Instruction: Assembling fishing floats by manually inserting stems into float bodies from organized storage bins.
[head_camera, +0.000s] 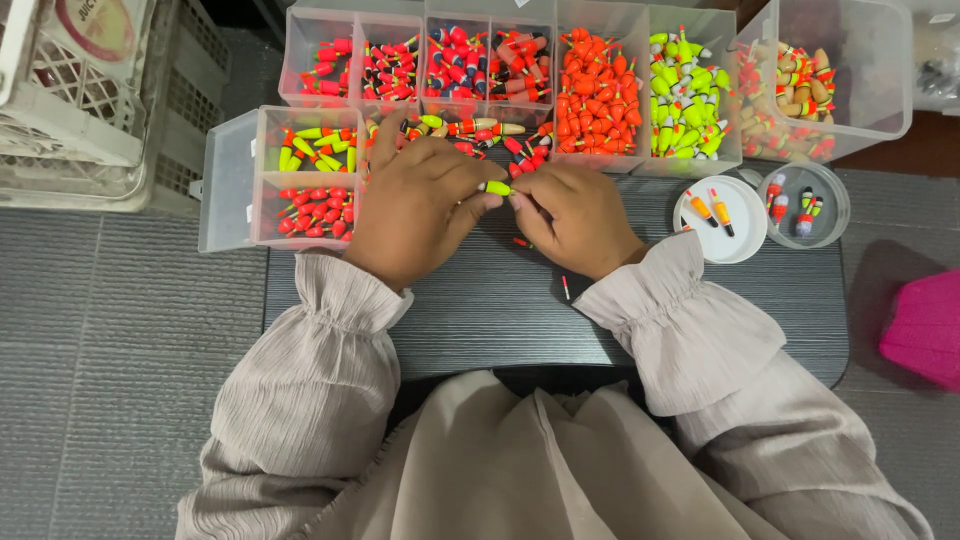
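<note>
Nearest: two loose grey sleeves with gathered cuffs, over a dark wood-grain board (500, 310). One small red-tipped pin (566, 289) lies alone on the board just before the right cuff; a second red bit (521, 242) lies under the hands.

Both hands meet at mid-board. Left hand (415, 205): fingers curled in, thumb and fingertip pinched tight on one yellow-green fishing float (497, 188). Right hand (578, 218): fingers closed down to a pinch, tips touching the same float at its right end. Float sits between the two hands, just above the board, in front of the near trays.

Right of the hands: two round containers side by side, touching. White lid (745, 238) holds two orange floats; clear round tub (832, 200) holds four or so mixed floats, small, count uncertain.

Left: clear compartment box (228, 180), lid open, two visible cells: yellow-green floats above, red ones below. More floats lie behind the left hand, partly hidden.

Farther: long clear organiser (520, 10) with six cells: four of red-and-dark floats, one orange, one yellow-green. Too many per cell to count. Far right, one clear bin (880, 70) of tan floats.

Edges: white plastic crate (90, 110) far left; pink object (925, 325) at right, cut off.
</note>
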